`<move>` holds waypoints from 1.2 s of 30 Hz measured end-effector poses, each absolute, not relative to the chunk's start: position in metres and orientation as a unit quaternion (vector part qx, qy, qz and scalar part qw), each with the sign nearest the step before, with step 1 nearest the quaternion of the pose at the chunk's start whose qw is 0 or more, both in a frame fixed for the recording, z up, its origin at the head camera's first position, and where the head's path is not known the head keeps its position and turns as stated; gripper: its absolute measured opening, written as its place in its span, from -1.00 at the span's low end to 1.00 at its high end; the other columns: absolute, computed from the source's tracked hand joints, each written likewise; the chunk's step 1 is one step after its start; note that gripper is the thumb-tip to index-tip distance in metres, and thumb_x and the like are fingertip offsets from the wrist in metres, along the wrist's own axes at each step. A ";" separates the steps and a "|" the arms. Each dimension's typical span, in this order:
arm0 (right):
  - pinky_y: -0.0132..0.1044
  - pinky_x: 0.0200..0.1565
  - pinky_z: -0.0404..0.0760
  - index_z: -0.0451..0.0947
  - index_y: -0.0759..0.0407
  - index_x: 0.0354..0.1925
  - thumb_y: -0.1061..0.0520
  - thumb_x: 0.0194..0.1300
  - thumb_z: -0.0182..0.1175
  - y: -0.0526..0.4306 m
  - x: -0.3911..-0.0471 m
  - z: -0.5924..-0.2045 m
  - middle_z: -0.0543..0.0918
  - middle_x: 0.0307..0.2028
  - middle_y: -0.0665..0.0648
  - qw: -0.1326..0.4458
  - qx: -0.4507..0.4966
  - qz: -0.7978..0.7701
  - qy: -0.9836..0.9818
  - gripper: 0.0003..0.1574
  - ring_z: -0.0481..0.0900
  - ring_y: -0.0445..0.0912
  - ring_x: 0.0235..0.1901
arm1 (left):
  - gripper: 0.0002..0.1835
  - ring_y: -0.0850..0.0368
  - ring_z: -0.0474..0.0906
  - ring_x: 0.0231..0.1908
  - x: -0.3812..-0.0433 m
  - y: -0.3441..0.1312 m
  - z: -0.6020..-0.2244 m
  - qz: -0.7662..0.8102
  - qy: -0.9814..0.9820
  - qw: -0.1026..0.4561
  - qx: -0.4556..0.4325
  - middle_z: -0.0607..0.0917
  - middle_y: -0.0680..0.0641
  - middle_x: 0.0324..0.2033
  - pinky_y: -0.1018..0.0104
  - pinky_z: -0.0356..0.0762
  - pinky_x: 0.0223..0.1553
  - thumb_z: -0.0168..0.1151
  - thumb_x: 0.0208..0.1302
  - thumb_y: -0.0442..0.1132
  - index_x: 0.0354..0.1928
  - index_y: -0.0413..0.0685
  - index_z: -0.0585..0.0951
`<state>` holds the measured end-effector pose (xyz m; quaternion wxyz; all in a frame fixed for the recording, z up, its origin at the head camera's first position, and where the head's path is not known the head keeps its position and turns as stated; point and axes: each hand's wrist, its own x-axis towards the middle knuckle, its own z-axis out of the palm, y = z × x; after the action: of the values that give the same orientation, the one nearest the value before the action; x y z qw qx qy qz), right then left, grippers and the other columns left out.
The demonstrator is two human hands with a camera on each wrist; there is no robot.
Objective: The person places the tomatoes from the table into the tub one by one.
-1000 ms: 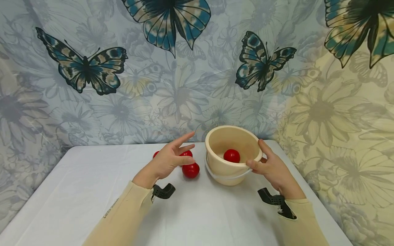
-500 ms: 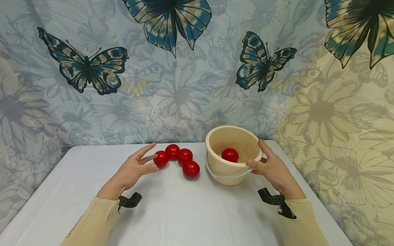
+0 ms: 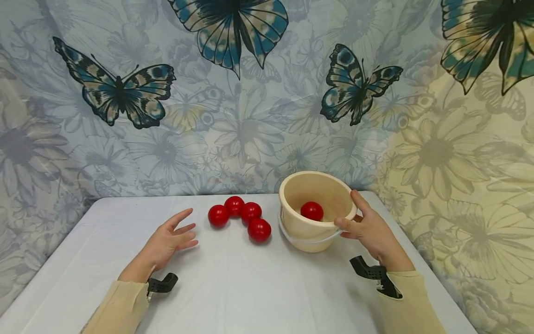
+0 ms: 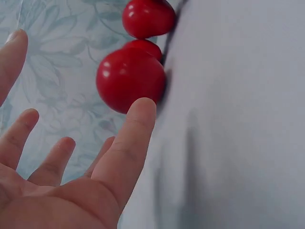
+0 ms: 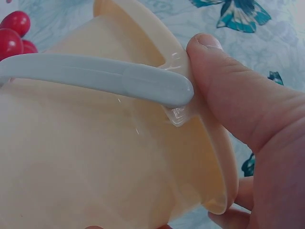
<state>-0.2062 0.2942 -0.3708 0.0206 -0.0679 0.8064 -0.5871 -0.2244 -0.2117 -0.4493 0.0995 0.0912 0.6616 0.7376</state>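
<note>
A cream bucket [image 3: 291, 221] stands on the table, its mouth tilted toward me, with one glossy red ball [image 3: 312, 211] inside. My right hand [image 3: 373, 234] grips the right side of its rim, thumb in front and fingers behind. The right wrist view shows the thumb [image 5: 214, 71] pressed by the pale grey handle [image 5: 95, 76], which hangs down along the bucket. To the left of the bucket several red balls lie in a loose cluster, the nearest ball [image 3: 259, 230] closest to the bucket. My left hand [image 3: 164, 243] holds nothing, fingers spread, left of the leftmost ball [image 3: 218, 216] and apart from it.
A white cloth covers the table [image 3: 250, 287]. Behind it hangs a floral backdrop [image 3: 246, 130] with printed butterflies, close to the table's back edge. Black camera mounts [image 3: 162, 283] sit on both wrists.
My left hand has drawn back left and toward me, away from the balls, uncovering the cluster. The ball in the bucket has shifted slightly left. My right hand has stayed on the rim.
</note>
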 end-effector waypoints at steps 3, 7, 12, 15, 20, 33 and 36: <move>-0.01 -0.08 0.69 -0.35 0.01 0.60 0.05 0.27 0.41 0.294 -0.206 -0.371 -0.32 0.56 0.07 0.021 -0.066 -0.588 0.806 0.34 0.19 0.31 0.37 | -0.19 -0.29 -0.02 0.45 -0.224 -0.215 -0.461 0.743 0.656 0.096 0.085 -0.14 -0.11 0.55 -0.08 0.52 0.11 0.17 0.36 -0.53 0.56 -0.16 0.05; -0.01 -0.08 0.69 -0.35 0.01 0.60 0.06 0.29 0.40 0.293 -0.206 -0.371 -0.32 0.56 0.07 0.019 -0.068 -0.588 0.806 0.32 0.21 0.31 0.37 | -0.16 -0.26 -0.02 0.45 -0.222 -0.221 -0.476 0.758 0.642 0.094 0.064 -0.12 -0.18 0.54 0.00 0.55 0.11 0.20 0.34 -0.53 0.55 -0.23 0.00; 0.00 -0.08 0.69 -0.36 -0.02 0.59 0.08 0.31 0.38 0.292 -0.205 -0.371 -0.33 0.56 0.05 0.020 -0.075 -0.592 0.803 0.30 0.22 0.30 0.36 | -0.14 -0.26 -0.03 0.46 -0.221 -0.224 -0.484 0.759 0.643 0.086 0.055 -0.05 -0.26 0.52 0.10 0.57 0.08 0.25 0.31 -0.52 0.53 -0.30 0.01; 0.00 -0.09 0.69 -0.36 -0.02 0.59 0.08 0.30 0.38 0.292 -0.205 -0.370 -0.33 0.56 0.05 0.020 -0.072 -0.591 0.803 0.30 0.22 0.30 0.36 | -0.12 -0.26 -0.03 0.46 -0.222 -0.223 -0.483 0.752 0.651 0.089 0.057 -0.01 -0.31 0.50 0.11 0.58 0.08 0.29 0.29 -0.49 0.53 -0.30 0.02; 0.01 -0.08 0.69 -0.38 -0.01 0.59 0.08 0.30 0.38 0.292 -0.205 -0.370 -0.35 0.56 0.07 0.020 -0.070 -0.590 0.804 0.31 0.21 0.32 0.36 | -0.14 -0.22 -0.03 0.46 -0.228 -0.219 -0.482 0.751 0.652 0.093 0.046 0.02 -0.37 0.48 0.09 0.58 0.08 0.27 0.31 -0.50 0.53 -0.27 0.03; 0.02 -0.08 0.68 -0.36 -0.03 0.59 0.07 0.31 0.37 0.295 -0.204 -0.371 -0.34 0.56 0.05 0.022 -0.069 -0.596 0.800 0.29 0.20 0.31 0.37 | -0.13 -0.21 0.05 0.45 -0.251 -0.192 -0.487 0.746 0.656 0.103 0.046 0.03 -0.30 0.50 0.11 0.58 0.08 0.28 0.30 -0.49 0.55 -0.15 0.07; 0.03 -0.07 0.68 -0.35 -0.03 0.60 0.08 0.32 0.36 0.294 -0.205 -0.372 -0.33 0.56 0.05 0.022 -0.073 -0.599 0.797 0.28 0.20 0.31 0.37 | -0.14 -0.20 0.07 0.44 -0.256 -0.187 -0.487 0.749 0.654 0.100 0.040 0.04 -0.28 0.50 0.11 0.58 0.07 0.28 0.30 -0.50 0.55 -0.12 0.08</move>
<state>-0.2051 0.2940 -0.3717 0.0215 -0.0730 0.7972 -0.5989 -0.2560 -0.1872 -0.4870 0.0999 0.0398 0.6540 0.7488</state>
